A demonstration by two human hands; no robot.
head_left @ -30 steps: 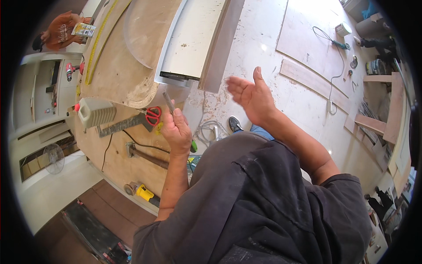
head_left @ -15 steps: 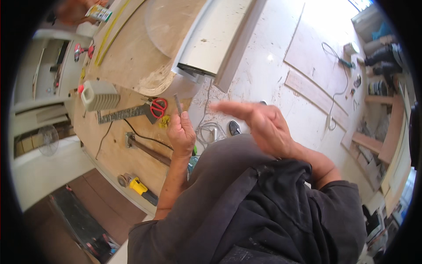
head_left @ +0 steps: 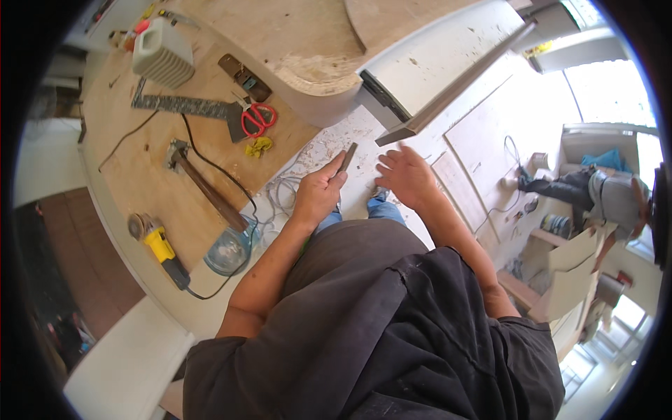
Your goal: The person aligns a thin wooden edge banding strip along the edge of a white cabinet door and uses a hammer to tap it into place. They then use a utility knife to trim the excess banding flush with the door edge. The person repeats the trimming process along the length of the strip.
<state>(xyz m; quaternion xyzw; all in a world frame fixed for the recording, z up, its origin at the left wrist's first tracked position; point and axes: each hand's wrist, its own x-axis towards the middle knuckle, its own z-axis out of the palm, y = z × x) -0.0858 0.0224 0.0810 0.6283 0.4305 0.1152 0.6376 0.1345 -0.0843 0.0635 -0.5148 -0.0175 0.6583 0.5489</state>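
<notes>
My left hand (head_left: 316, 197) is closed on a short, flat, dark grey strip (head_left: 348, 155), whose upper end sticks up past the thumb. Whether it is a file or a blade I cannot make out. To its right, my right hand (head_left: 408, 180) is held up, fingers apart and holding nothing. Just beyond that hand is the brown front panel (head_left: 458, 84) of a pulled-out white drawer (head_left: 444, 49). The drawer lies beside a curved-edge wooden worktop (head_left: 315, 52). Whether my right fingertips touch the panel I cannot tell.
On the plywood surface at left are red-handled scissors (head_left: 259, 120), a hammer (head_left: 206, 185), a metal square (head_left: 178, 104), a hand plane (head_left: 245, 77), a jug (head_left: 162, 54) and a yellow angle grinder (head_left: 159, 245). A person (head_left: 616, 196) is at far right, near boards (head_left: 486, 133) on the floor.
My left hand has moved right and up with the strip. My right hand has swung round, fingers now pointing toward the drawer front. The head view has turned, and the drawer now appears farther right.
</notes>
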